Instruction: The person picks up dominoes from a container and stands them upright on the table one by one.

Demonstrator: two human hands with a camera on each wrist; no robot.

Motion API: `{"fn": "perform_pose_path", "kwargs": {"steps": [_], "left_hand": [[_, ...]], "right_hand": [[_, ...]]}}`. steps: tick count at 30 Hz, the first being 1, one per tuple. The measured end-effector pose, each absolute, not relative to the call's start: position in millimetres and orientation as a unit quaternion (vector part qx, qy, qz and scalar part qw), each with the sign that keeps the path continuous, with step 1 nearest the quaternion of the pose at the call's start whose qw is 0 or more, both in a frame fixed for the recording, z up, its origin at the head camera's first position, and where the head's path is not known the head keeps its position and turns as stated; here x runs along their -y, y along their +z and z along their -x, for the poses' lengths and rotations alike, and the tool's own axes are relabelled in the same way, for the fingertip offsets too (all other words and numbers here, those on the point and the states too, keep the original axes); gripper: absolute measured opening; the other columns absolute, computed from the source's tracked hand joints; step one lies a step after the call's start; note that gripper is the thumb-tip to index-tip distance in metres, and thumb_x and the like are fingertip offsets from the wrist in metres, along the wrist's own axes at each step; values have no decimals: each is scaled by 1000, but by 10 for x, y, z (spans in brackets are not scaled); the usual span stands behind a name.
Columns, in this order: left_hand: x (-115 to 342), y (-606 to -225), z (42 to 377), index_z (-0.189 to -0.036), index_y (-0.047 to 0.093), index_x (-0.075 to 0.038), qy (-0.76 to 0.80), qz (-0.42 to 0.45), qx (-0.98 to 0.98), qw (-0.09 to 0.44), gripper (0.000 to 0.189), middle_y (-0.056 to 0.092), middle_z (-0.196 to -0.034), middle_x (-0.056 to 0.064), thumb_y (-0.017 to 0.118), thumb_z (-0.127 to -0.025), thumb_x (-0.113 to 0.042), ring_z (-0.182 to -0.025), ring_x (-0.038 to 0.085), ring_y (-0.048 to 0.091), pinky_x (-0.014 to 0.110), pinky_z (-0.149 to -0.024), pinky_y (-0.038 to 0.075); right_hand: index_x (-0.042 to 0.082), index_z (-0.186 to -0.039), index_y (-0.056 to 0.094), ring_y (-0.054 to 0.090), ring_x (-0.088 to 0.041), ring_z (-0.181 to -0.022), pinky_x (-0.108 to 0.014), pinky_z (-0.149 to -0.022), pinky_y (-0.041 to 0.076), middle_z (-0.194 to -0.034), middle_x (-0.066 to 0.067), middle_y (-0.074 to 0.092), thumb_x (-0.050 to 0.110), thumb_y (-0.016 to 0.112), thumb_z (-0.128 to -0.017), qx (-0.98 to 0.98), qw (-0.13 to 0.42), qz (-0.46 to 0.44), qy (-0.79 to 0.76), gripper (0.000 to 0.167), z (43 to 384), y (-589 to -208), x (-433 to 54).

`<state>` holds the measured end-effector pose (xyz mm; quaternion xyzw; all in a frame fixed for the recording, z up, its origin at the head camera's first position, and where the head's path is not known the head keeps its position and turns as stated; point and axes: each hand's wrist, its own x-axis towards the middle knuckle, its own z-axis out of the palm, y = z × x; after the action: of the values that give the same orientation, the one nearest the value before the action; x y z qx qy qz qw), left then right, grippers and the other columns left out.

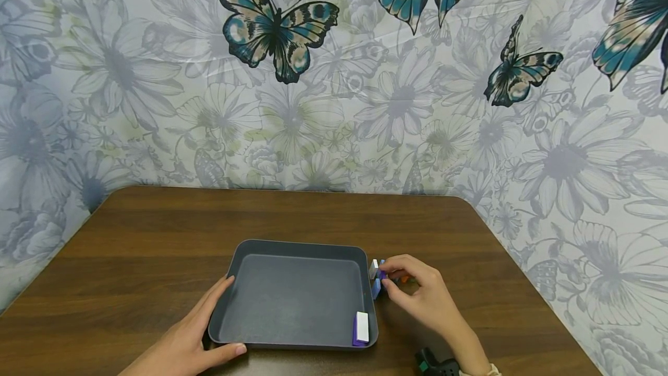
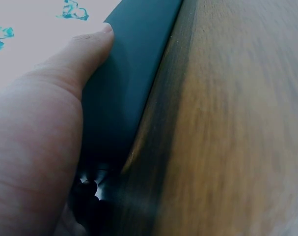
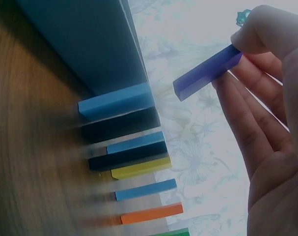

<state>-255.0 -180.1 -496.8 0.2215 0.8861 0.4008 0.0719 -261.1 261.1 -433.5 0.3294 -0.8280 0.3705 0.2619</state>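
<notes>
A purple domino block [image 3: 207, 73] is pinched between the thumb and fingertips of my right hand [image 1: 425, 292], just outside the tray's right side. Right beside it, blocks stand upright on the table, including a white block [image 1: 373, 268] and a blue block [image 1: 376, 288]. My left hand [image 1: 195, 326] rests against the near left corner of the grey tray [image 1: 292, 295]. Its fingers lie along the left side and its straight thumb [image 2: 92, 49] touches the near wall. Inside the tray's near right corner sit white and purple blocks [image 1: 361, 328].
The right wrist view has a row of upright blocks beside the tray wall, among them a yellow block [image 3: 141, 168], an orange block [image 3: 152, 214] and a green block [image 3: 173, 232]. A black device [image 1: 437, 362] is at the right wrist. Behind the wooden table [image 1: 172, 225] hangs a butterfly-print cloth [image 1: 323, 132].
</notes>
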Motion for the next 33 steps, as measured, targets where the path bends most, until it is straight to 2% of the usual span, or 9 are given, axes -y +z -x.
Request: {"fn": "perform_pose_path", "kwargs": {"steps": [4,9,16,20,25,33], "left_hand": [[1797,-4958,2549,-167,9,-23,399,-219,-887,75,108,15,-169,25,78,-89,-52,-144,60,32,69,-90,49],[1794,-4948,2547,-167,9,-24,396,-217,-889,76,108,15,-169,25,78,-89,-53,-144,59,32,69,-90,49],[1793,-4939,2536,-167,10,-25,395,-213,-891,74,108,16,-169,24,78,-88,-55,-144,59,34,67,-89,50],[1793,-4942,2533,-166,11,-25,394,-211,-892,71,108,17,-169,24,78,-87,-56,-144,58,34,67,-89,51],[1791,-4942,2534,-167,10,-23,394,-221,-890,65,107,17,-168,25,78,-89,-52,-143,59,35,67,-89,50],[1783,-4935,2525,-166,11,-25,398,-212,-889,75,107,17,-169,23,78,-88,-54,-144,59,33,67,-89,50]], "right_hand": [[7,-108,72,70,-11,-86,-27,-73,58,-102,-6,73,-13,78,-81,820,259,-335,385,35,2623,-4343,-2648],[4,-108,72,70,-11,-85,-22,-74,58,-103,-8,73,-16,77,-80,813,262,-338,396,35,2644,-4370,-2721],[15,-111,71,70,-10,-84,-20,-76,58,-106,0,72,-14,76,-82,821,260,-321,394,42,2647,-4384,-2811],[15,-111,72,71,-13,-87,-21,-78,58,-107,-1,72,-9,77,-85,827,254,-312,393,36,2649,-4385,-2856],[7,-108,73,70,-14,-90,-26,-78,60,-105,-6,73,-13,77,-82,834,253,-302,386,33,2646,-4365,-2897],[8,-108,73,71,-13,-90,-26,-79,60,-103,-10,73,-10,77,-84,847,245,-281,378,31,2631,-4340,-2951]]}}
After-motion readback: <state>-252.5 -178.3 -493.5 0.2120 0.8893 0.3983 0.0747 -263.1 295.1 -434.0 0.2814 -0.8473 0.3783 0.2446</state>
